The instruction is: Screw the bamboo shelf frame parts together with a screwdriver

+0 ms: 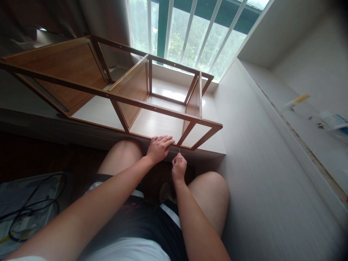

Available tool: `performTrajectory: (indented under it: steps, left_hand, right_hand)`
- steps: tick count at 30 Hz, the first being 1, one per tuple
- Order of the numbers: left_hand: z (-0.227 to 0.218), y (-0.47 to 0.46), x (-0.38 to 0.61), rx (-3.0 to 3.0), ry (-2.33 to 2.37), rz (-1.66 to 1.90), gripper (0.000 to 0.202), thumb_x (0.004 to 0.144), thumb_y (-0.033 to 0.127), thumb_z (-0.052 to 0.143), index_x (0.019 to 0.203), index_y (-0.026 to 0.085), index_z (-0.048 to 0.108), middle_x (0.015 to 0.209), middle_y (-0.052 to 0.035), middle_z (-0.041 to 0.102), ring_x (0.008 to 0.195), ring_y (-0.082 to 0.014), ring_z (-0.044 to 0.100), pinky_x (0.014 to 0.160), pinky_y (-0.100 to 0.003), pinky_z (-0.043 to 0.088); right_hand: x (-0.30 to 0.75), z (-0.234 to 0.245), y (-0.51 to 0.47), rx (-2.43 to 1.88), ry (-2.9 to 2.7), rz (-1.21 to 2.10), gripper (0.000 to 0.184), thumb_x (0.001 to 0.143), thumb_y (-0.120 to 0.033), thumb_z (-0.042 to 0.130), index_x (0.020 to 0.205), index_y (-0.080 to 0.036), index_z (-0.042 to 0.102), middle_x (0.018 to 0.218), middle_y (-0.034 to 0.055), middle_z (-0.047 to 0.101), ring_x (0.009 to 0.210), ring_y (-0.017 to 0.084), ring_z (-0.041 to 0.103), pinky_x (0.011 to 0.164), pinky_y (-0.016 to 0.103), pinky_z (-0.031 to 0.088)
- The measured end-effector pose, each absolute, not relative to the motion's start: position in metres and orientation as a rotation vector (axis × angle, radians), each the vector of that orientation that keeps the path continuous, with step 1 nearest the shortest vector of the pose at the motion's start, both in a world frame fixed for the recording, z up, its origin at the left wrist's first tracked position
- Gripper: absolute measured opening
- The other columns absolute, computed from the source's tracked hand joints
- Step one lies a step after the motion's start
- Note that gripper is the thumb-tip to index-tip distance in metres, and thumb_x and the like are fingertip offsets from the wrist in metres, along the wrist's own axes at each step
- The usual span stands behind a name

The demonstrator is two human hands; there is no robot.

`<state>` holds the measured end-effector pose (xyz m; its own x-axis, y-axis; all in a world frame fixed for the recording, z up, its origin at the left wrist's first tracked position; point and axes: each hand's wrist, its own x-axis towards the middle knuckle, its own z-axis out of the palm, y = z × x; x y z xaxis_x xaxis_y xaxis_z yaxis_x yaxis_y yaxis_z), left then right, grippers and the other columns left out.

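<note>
A brown wooden shelf frame (163, 108) lies on its side along a pale ledge, its open compartments split by wooden panels. My left hand (160, 148) is laid over the near lower rail, fingers together and curled onto the wood. Just right of it and lower, my right hand (179, 166) is closed in a pinch around a thin metal rod-like tool (179, 150). The tool points up to the underside of that rail, close to the end upright. Its handle is hidden in my fist, and I cannot tell whether its tip touches the wood.
A pale wall panel (261, 152) rises close on the right. On the shelf beyond it are a yellow-handled item (301, 98) and a white bottle (334, 121), both blurred. A barred window (187, 36) is behind. Black cable (25, 208) lies at lower left.
</note>
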<state>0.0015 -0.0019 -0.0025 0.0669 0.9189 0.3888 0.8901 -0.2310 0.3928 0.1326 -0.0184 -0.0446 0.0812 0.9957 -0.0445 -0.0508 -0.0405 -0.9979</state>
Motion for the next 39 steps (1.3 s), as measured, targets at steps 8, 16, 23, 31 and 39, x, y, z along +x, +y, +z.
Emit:
performTrajectory:
  steps: [8,16,23,31,39]
  left_hand:
    - [-0.004,-0.002,0.001,2.257,1.915,0.886,0.030,0.093,0.026,0.045,0.117,0.032,0.062,0.133,0.0007,0.059,0.126,-0.0213,0.048,0.099,-0.043,0.031]
    - [-0.005,-0.002,0.001,2.262,1.917,0.892,0.030,0.094,0.027,0.044,0.117,0.033,0.062,0.133,0.0014,0.059,0.126,-0.0209,0.048,0.099,-0.043,0.031]
    - [-0.005,-0.002,0.001,2.262,1.923,0.879,0.030,0.093,0.026,0.044,0.117,0.033,0.062,0.134,0.0013,0.058,0.127,-0.0210,0.048,0.099,-0.043,0.031]
    - [-0.002,-0.003,0.002,2.256,1.920,0.878,0.033,0.091,0.024,0.047,0.118,0.033,0.062,0.134,0.0006,0.058,0.127,-0.0217,0.048,0.101,-0.044,0.031]
    - [-0.001,-0.003,0.002,2.246,1.919,0.868,0.034,0.091,0.022,0.045,0.118,0.033,0.062,0.134,0.0002,0.058,0.127,-0.0217,0.048,0.101,-0.044,0.031]
  right_hand:
    - [0.136,-0.044,-0.015,-1.390,-1.248,1.054,0.047,0.095,-0.047,0.033,0.056,-0.022,0.036,0.048,-0.0047,0.039,0.045,0.010,0.034,0.048,0.025,0.029]
    - [0.143,-0.041,-0.016,-1.609,-1.555,0.754,0.047,0.097,-0.043,0.026,0.064,-0.020,0.049,0.056,0.0019,0.054,0.053,0.015,0.046,0.055,0.027,0.029]
    - [0.145,-0.033,-0.016,-1.878,-1.729,0.529,0.045,0.097,-0.040,0.027,0.076,-0.019,0.061,0.069,0.0083,0.064,0.060,0.020,0.053,0.056,0.029,0.025]
    - [0.140,-0.043,-0.013,-1.411,-1.368,1.019,0.046,0.097,-0.044,0.030,0.057,-0.022,0.037,0.047,-0.0038,0.041,0.044,0.011,0.036,0.049,0.026,0.028]
    - [0.134,-0.047,-0.012,-1.170,-0.995,1.376,0.044,0.093,-0.046,0.039,0.057,-0.022,0.032,0.042,-0.0071,0.034,0.038,0.007,0.026,0.039,0.023,0.020]
